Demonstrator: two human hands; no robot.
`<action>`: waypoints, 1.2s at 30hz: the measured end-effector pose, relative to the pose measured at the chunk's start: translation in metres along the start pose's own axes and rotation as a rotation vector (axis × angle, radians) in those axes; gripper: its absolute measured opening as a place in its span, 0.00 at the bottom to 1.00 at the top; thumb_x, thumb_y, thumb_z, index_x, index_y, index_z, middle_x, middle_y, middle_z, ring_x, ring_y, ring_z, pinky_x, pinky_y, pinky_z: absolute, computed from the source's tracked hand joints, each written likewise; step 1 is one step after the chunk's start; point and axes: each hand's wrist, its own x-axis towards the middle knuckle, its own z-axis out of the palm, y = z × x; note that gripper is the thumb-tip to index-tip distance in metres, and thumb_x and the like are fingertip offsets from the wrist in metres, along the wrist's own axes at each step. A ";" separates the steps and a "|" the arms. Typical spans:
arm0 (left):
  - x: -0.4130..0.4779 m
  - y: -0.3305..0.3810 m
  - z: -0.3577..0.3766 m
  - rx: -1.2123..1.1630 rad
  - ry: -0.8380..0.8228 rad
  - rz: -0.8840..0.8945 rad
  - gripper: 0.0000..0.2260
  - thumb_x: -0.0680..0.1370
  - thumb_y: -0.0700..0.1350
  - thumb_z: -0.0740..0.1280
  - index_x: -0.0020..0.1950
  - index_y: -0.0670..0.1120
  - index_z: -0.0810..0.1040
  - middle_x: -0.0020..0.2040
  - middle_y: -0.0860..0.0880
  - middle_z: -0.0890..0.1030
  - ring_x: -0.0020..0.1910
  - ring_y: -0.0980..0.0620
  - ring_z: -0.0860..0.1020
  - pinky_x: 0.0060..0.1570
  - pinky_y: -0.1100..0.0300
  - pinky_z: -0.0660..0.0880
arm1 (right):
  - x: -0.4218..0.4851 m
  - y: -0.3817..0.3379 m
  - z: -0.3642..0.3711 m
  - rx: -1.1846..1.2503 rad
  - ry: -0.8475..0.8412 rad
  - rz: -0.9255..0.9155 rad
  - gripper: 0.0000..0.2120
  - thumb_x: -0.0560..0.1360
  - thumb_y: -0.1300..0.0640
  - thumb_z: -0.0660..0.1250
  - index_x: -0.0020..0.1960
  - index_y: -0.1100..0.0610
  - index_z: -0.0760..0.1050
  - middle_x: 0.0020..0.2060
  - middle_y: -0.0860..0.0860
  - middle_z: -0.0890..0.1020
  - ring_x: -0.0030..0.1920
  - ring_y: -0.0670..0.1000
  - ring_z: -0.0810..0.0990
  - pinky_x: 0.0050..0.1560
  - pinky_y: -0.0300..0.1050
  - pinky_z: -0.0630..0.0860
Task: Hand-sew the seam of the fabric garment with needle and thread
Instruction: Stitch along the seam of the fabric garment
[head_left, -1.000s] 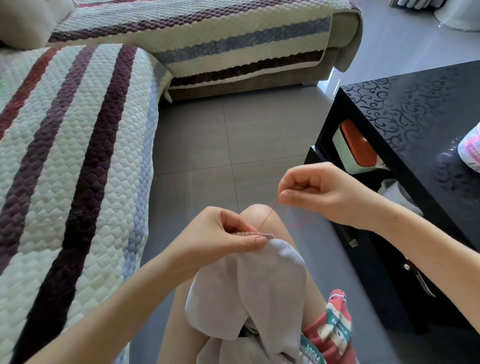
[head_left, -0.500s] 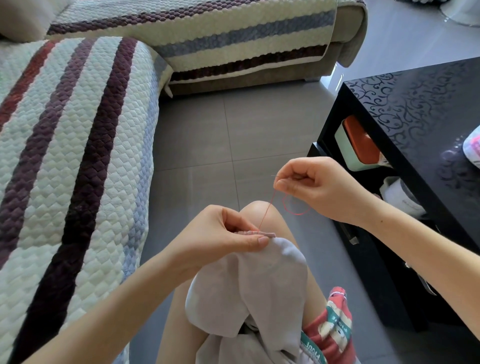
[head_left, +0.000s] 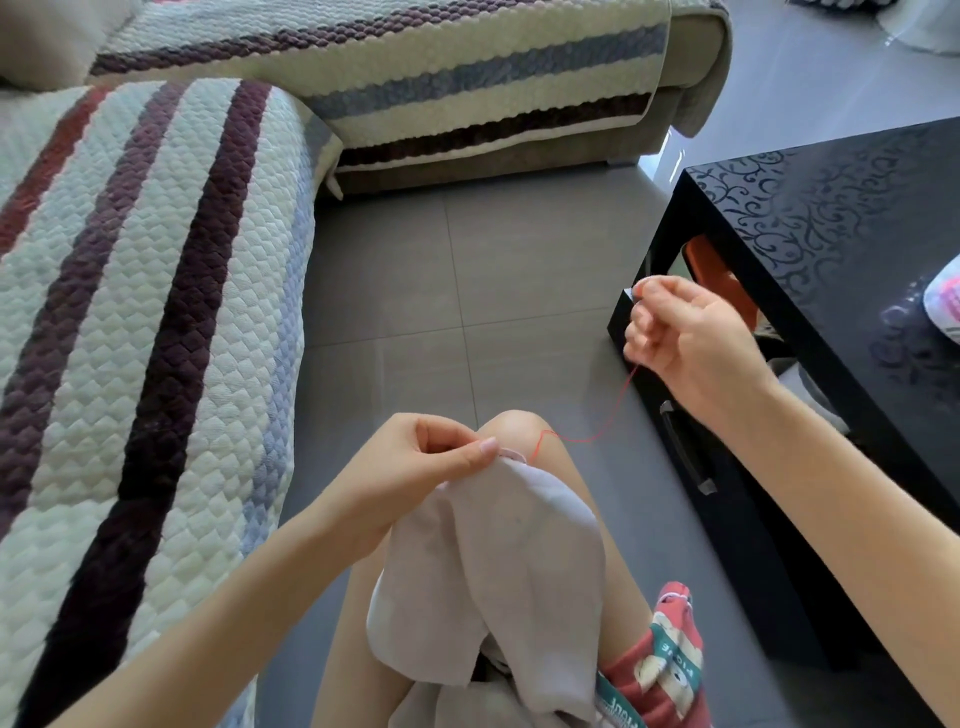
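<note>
Left hand: my left hand (head_left: 415, 462) pinches the top fold of the garment (head_left: 519, 551) between thumb and curled fingers, right at my knee (head_left: 511, 423).
Right hand: my right hand (head_left: 685, 332) is raised up and off to the right, well apart from the left, with its fingers curled in, pinching the thread (head_left: 615, 410).
Needle: I cannot make it out; it is too fine to tell among my fingertips.
Thread: red, running from my right hand down in a slack curve to the seam (head_left: 514, 456), with a small loop just beside the fabric edge.
Garment: pale greyish-lilac cloth, draped over my thigh and hanging toward my lap; the seam is the pinkish edge at the top, just beside my left thumb.
Surface: the surface (head_left: 831, 234) is glossy black with a scroll pattern, on my right; my right hand hovers near its corner.
Sofa: the sofa (head_left: 135, 322) has a quilted striped cover, on my left and ahead.
Floor: the floor (head_left: 467, 291) is grey tile, between sofa and surface.
Shorts: my shorts (head_left: 670, 644) are red and patterned, on my right thigh.
</note>
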 end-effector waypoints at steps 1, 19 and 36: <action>0.002 -0.001 -0.001 -0.003 0.029 -0.006 0.09 0.76 0.48 0.70 0.45 0.44 0.86 0.48 0.47 0.86 0.49 0.51 0.81 0.57 0.50 0.74 | 0.017 -0.001 -0.009 0.119 0.084 0.049 0.10 0.81 0.63 0.57 0.42 0.58 0.70 0.24 0.48 0.71 0.25 0.46 0.69 0.27 0.37 0.69; 0.004 -0.014 -0.023 -0.019 0.131 -0.099 0.11 0.64 0.44 0.75 0.35 0.36 0.83 0.30 0.47 0.80 0.30 0.57 0.76 0.33 0.67 0.70 | 0.108 0.062 -0.122 0.613 0.536 0.411 0.17 0.83 0.62 0.47 0.37 0.56 0.61 0.17 0.47 0.62 0.15 0.45 0.58 0.18 0.34 0.54; -0.001 -0.010 -0.023 -0.033 -0.117 -0.010 0.05 0.65 0.40 0.73 0.36 0.38 0.81 0.33 0.51 0.78 0.34 0.56 0.76 0.37 0.69 0.70 | -0.054 0.057 0.033 -0.782 -0.612 -0.235 0.09 0.75 0.57 0.61 0.44 0.45 0.77 0.39 0.54 0.82 0.41 0.58 0.78 0.45 0.57 0.76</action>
